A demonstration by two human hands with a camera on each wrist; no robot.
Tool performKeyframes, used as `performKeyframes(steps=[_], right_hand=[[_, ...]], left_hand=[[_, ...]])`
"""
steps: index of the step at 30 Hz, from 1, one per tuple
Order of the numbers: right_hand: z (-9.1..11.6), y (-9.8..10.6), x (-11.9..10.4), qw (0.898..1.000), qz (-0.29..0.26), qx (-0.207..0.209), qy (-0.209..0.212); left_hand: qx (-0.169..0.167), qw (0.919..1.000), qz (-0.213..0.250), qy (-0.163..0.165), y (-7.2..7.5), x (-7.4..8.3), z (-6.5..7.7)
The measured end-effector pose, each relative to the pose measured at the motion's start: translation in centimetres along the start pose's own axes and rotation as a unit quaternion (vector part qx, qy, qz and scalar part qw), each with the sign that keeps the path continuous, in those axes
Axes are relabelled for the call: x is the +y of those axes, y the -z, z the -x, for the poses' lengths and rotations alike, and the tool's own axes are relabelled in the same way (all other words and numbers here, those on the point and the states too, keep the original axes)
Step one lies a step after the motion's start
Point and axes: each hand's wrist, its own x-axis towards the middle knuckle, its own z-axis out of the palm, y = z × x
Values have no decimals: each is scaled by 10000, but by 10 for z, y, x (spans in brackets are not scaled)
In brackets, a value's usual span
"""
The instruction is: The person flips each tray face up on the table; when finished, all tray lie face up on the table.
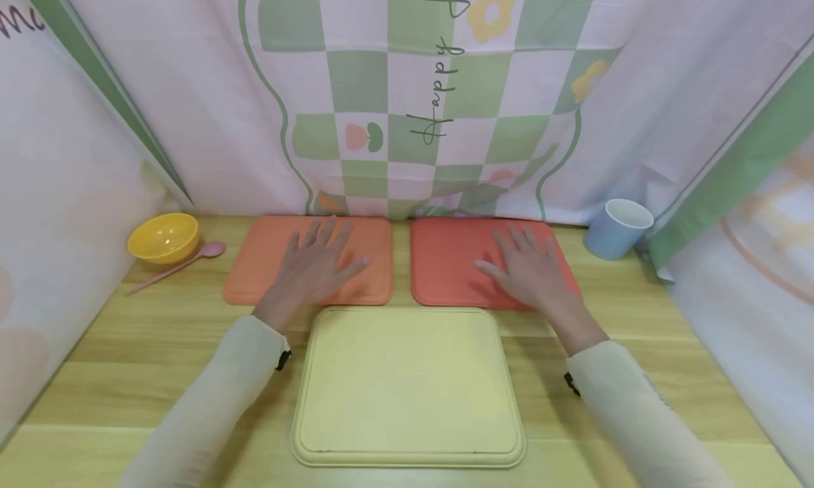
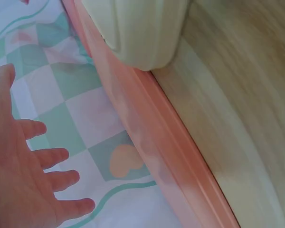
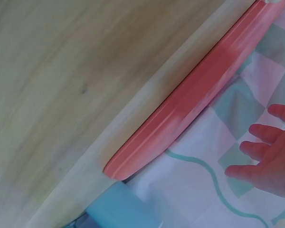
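i log left hand (image 1: 311,268), right hand (image 1: 534,272): fingers spread apart, orange board (image 1: 263,255), red board (image 1: 448,262) beneath; likely positioning, next calling for lowering.

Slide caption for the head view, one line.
Left hand spread above the orange board, right hand above the red board, pale yellow board in the foreground.

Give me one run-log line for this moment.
left hand: spread, above orange board | right hand: spread, above red board | yellow board: flat on table
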Motion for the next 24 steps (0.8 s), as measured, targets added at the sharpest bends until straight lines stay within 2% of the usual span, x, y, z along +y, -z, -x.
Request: performKeyframes(steps=[8, 17, 24], right_hand=[[1, 4, 16, 9998, 1, 160, 67], [2, 7, 26, 9988, -487, 63, 25], [0, 12, 39, 9949, -1012, -38, 36]], left_hand=[[197, 9994, 125, -263, 1, 10, -9], [225, 9987, 218, -399, -3, 25, -17], [219, 9964, 616, -542, -5, 35, -28]])
